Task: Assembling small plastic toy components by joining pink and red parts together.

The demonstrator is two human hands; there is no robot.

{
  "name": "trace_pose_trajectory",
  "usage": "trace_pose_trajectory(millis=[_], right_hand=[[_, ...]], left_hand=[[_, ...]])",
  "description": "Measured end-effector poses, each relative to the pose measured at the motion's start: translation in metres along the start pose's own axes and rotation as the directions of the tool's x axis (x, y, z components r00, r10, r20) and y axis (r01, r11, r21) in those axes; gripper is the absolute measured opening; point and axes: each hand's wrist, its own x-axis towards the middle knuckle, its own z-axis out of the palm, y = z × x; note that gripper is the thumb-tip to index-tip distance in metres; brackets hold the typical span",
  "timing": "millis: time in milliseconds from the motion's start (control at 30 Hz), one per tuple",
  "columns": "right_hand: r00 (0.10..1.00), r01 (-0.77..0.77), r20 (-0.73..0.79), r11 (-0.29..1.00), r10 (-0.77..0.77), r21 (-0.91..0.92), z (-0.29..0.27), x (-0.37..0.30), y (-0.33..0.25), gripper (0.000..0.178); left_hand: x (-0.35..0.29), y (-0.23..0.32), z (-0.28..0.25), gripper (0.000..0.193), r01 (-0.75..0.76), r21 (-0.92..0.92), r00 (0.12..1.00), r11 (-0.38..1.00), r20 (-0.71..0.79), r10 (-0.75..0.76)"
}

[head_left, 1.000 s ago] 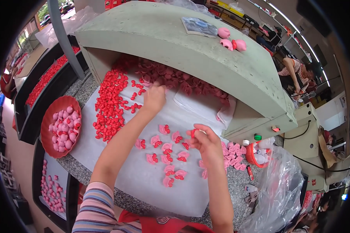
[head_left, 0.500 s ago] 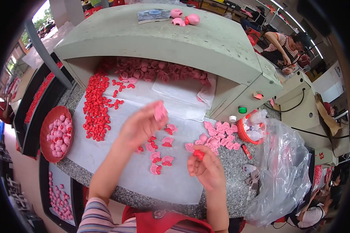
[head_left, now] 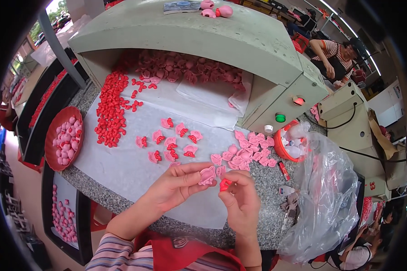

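Pinched between the fingers of my left hand (head_left: pixel 174 184) is a small pink molded plastic piece (head_left: pixel 207 175) with a scalloped outline. My right hand (head_left: pixel 243 201) grips a small red plastic piece (head_left: pixel 224 184) between thumb and fingers. The two pieces are close together, a slight gap apart, over the front of the white sheet (head_left: pixel 185 212). Beyond my left hand lie several pink pieces joined with red ones (head_left: pixel 171 143). Loose pink pieces (head_left: pixel 246 151) are heaped beyond my right hand. Red pieces (head_left: pixel 111 113) form a long pile at the left.
A pale green machine housing (head_left: pixel 190 43) arches over the back, with more pink pieces inside. On the left is a red bowl (head_left: pixel 49 156) of pink parts. An orange basket (head_left: pixel 280 147) with small bottles and a clear plastic bag (head_left: pixel 321 203) are at the right. People sit farther off.
My left hand has come down and right, bringing the pink piece beside the red piece in my right hand. The joined pieces it partly covered now show more fully.
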Motion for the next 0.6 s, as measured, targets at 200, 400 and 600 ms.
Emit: trace_pose_trajectory(millis=[200,400,600], right_hand=[[0.952,0.285,0.033,0.837,-0.306,-0.467,0.011,0.002,0.012,0.033],[0.954,0.239,0.030,0.700,-0.297,-0.673,0.020,-0.013,0.013,0.038],[0.985,0.166,0.082,0.681,-0.154,-0.713,-0.002,-0.025,0.007,0.029]], left_hand=[[-0.001,-0.006,0.007,0.034,-0.021,-0.059,0.993,0.998,-0.120,0.013],[-0.009,-0.018,0.001,0.028,-0.042,-0.018,0.968,0.999,-0.250,0.036],[-0.016,-0.040,-0.004,0.020,0.070,0.472,0.987,0.879,-0.163,0.009]])
